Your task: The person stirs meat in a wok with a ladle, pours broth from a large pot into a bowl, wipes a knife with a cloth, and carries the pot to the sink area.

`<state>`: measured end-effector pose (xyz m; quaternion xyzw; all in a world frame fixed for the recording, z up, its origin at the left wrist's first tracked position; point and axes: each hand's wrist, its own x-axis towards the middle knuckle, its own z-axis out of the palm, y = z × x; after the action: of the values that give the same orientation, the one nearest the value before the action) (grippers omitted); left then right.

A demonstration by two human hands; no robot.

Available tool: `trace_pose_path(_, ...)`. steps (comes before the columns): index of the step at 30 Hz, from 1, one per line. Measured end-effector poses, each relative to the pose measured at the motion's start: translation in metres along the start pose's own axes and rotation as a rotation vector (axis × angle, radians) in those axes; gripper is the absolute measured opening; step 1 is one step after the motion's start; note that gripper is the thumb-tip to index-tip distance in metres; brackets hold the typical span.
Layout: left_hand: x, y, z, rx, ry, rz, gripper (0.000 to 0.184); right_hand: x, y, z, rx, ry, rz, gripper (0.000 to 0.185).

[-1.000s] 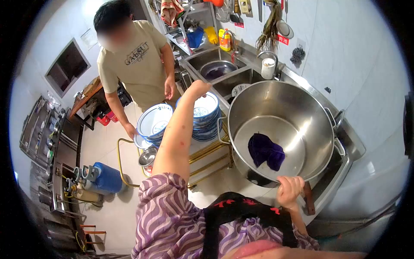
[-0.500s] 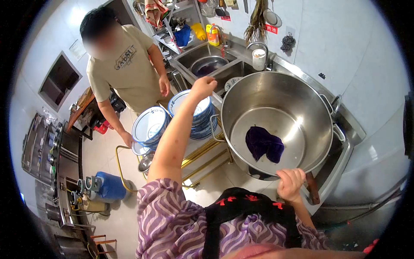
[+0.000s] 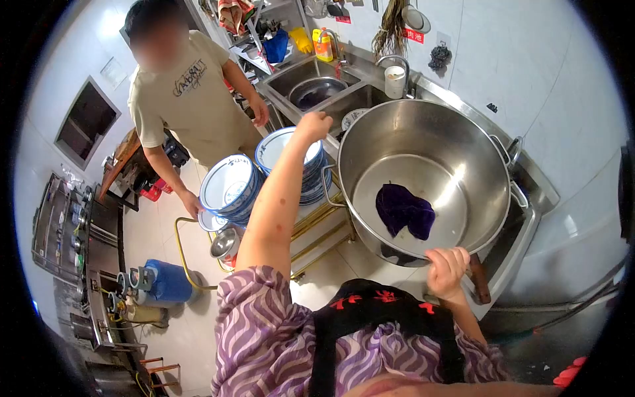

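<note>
A large stainless steel pot (image 3: 486, 178) stands tilted toward me at the sink's front. A dark purple cloth (image 3: 405, 212) lies crumpled on its bottom. My right hand (image 3: 447, 272) is closed over the pot's near rim. My left hand (image 3: 313, 126) is stretched forward beyond the pot's left side, its fingers curled closed; whatever they hold, if anything, is hidden. Below that arm are two stacks of blue-and-white bowls, the left stack (image 3: 227, 183) and the right stack (image 3: 273, 148), on a gold-framed cart (image 3: 187, 261).
A co-worker (image 3: 192, 99) stands at the left with one hand by the bowls. Behind the pot is a double sink (image 3: 278, 86) with a metal basin (image 3: 311, 92) and a faucet (image 3: 397, 59). A brown wooden handle (image 3: 480, 281) lies right of my right hand. Blue gas cylinder (image 3: 169, 281) on the floor.
The view has shifted slightly. The co-worker's raised hand has moved a little up and right. My left hand stays closed beside the pot, and my right hand keeps its hold on the rim.
</note>
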<state>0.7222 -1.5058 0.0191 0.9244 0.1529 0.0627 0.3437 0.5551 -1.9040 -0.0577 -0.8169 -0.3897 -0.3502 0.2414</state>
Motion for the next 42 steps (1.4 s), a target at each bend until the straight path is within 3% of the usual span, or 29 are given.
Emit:
trace_pose_path(2,-0.001,0.004,-0.001,-0.049,-0.009,-0.059,0.042,0.001,0.000,-0.001,0.002,-0.012,0.019,0.022)
trace_pose_path(6,-0.024,0.018,0.019,-0.234,-0.018,0.229,0.042,0.002,-0.001,-0.001,0.001,0.028,0.008,0.021)
trace_pose_path(7,-0.044,0.035,0.015,-0.246,-0.136,0.190,0.043,0.003,0.000,-0.001,-0.004,0.032,0.004,0.021)
trace_pose_path(9,-0.052,0.029,0.031,-0.197,-0.135,0.306,0.044,0.002,-0.001,0.000,0.005,0.036,0.021,0.020)
trace_pose_path(12,-0.073,0.039,0.028,0.025,-0.012,0.259,0.044,0.000,-0.003,-0.002,0.007,0.034,0.054,0.020)
trace_pose_path(15,-0.028,-0.005,0.043,0.122,0.139,0.362,0.043,0.004,-0.001,0.002,-0.002,0.036,0.044,0.019)
trace_pose_path(16,-0.031,0.013,0.027,0.061,0.057,0.220,0.044,0.004,-0.002,0.000,-0.009,0.035,0.039,0.019)
trace_pose_path(19,0.028,-0.010,0.015,0.188,0.006,0.142,0.047,0.002,0.000,0.001,-0.008,0.039,0.021,0.020)
trace_pose_path(23,0.033,0.000,-0.001,0.006,0.000,0.040,0.052,0.004,-0.003,-0.004,-0.001,0.024,0.023,0.020)
trace_pose_path(26,-0.012,0.042,0.006,-0.123,-0.097,0.266,0.045,0.004,-0.001,-0.002,-0.005,0.036,0.010,0.020)
trace_pose_path(29,-0.057,0.061,0.017,0.069,-0.358,0.307,0.044,0.000,-0.001,0.005,-0.020,0.055,0.012,0.020)
trace_pose_path(31,-0.062,0.045,0.033,0.319,-0.027,0.453,0.042,0.002,-0.002,-0.002,-0.016,0.036,0.024,0.021)
trace_pose_path(32,-0.083,0.055,0.029,0.123,0.004,0.309,0.038,0.002,-0.002,-0.002,-0.005,0.028,0.022,0.021)
trace_pose_path(39,-0.126,0.000,0.058,0.111,0.470,0.630,0.027,0.002,-0.001,0.001,-0.018,0.033,0.023,0.019)
trace_pose_path(42,-0.125,-0.014,0.066,-0.002,0.478,0.504,0.027,0.004,-0.003,0.000,-0.003,0.019,0.025,0.020)
